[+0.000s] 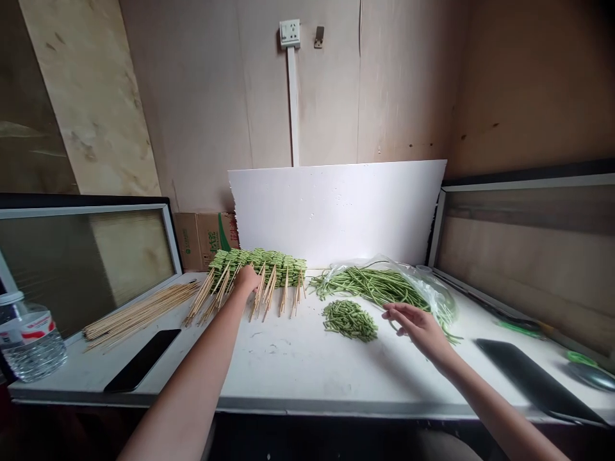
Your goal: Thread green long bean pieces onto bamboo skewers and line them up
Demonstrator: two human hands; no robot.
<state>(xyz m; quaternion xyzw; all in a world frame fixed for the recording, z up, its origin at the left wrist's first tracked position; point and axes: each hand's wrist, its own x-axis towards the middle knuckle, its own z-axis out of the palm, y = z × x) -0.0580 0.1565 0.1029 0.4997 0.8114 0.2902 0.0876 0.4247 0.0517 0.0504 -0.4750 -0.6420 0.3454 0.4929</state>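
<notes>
My left hand [248, 279] reaches forward onto a row of bamboo skewers threaded with cut green bean pieces [283, 266]. Its fingers curl down among the bare skewer ends [270, 287], and what they grip is hidden. My right hand [414, 323] is raised over the table on the right, its fingers loosely stretched with nothing visible between them. Just left of it lies a small heap of cut bean pieces [350, 319]. Behind it, long green beans [375, 283] spill from a clear plastic bag [435, 294].
Loose bamboo skewers [139, 314] lie at left, near a black phone [143, 360] and a water bottle [31, 339]. A dark flat object [533, 374] rests at right. A white foam board [336, 211] and a cardboard box [204, 240] stand at the back of the white table [288, 378].
</notes>
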